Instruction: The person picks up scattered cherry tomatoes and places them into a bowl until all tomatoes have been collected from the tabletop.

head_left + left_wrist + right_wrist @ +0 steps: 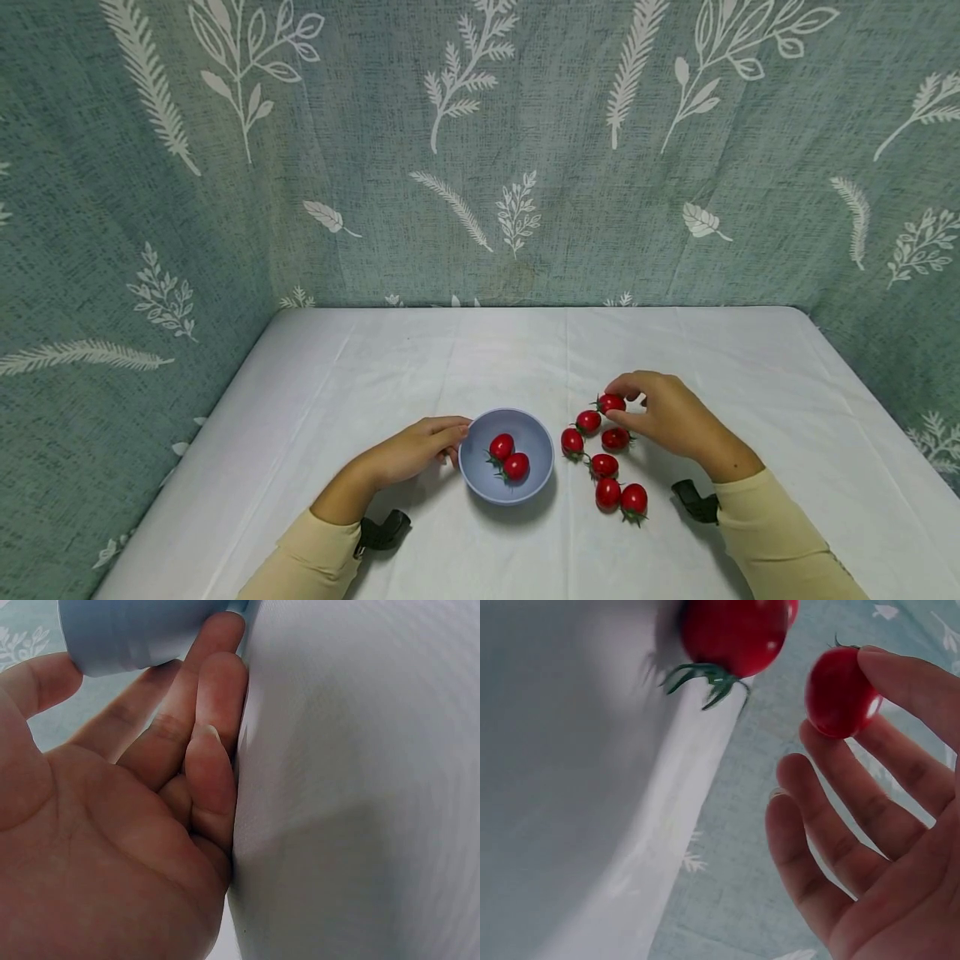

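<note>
A small blue-grey bowl (480, 488) stands on the white cloth with two cherry tomatoes (515, 467) inside. My left hand (416, 450) holds the bowl at its left side. In the left wrist view, thumb and fingertips touch the bowl's wall (127, 637), and the lower fingers are curled beside the cloth. My right hand (667, 417) pinches a red cherry tomato (840, 694) between thumb and fingertips, at the far end of a loose group. Several other cherry tomatoes (603, 466) with green stems lie right of the bowl, one of them large in the right wrist view (735, 634).
A table under a white cloth (390, 358) carries everything. Green fabric with white leaf prints (555, 217) hangs behind it and at both sides. A black wrist mount (384, 531) sits at the left sleeve, another (696, 502) at the right.
</note>
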The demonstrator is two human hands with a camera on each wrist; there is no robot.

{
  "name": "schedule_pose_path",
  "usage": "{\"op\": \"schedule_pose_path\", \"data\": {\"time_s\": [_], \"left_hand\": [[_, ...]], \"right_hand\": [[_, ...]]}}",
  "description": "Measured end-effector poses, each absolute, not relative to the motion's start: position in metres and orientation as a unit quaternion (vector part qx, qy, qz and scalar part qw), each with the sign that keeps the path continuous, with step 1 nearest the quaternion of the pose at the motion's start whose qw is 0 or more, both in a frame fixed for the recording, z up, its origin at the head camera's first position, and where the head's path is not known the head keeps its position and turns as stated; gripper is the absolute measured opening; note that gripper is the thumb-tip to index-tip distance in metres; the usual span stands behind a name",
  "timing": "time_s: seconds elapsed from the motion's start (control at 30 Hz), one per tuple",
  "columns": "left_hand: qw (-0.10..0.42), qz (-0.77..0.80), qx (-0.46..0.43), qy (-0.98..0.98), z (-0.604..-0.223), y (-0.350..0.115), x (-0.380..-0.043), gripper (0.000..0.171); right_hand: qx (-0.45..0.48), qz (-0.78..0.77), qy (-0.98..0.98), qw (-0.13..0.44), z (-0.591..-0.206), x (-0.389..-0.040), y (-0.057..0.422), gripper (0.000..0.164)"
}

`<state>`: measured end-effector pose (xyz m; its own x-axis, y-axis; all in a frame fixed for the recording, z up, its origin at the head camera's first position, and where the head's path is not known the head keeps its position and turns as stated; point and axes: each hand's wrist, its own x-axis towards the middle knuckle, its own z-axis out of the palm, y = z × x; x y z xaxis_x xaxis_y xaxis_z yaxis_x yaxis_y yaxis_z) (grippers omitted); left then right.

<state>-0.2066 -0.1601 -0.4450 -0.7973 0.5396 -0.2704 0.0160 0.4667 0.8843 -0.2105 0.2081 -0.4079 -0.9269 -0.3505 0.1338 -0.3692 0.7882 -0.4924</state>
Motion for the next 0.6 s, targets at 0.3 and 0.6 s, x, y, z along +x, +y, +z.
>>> {"op": "schedule_pose_path", "data": {"time_s": [0.3,0.6], "left_hand": [[0.27,0.487,0.167,0.814,-0.445,-0.161,-0.207,0.047],[0.269,0.485,0.17,0.815,-0.446,-0.16,-0.207,0.046]], "right_hand": [[0.21,0.271,-0.939,0.041,-0.399,-0.201,0.199,0.024],[0.235,0.266,-0.933,0.063,-0.394,-0.194,0.19,0.026]]}}
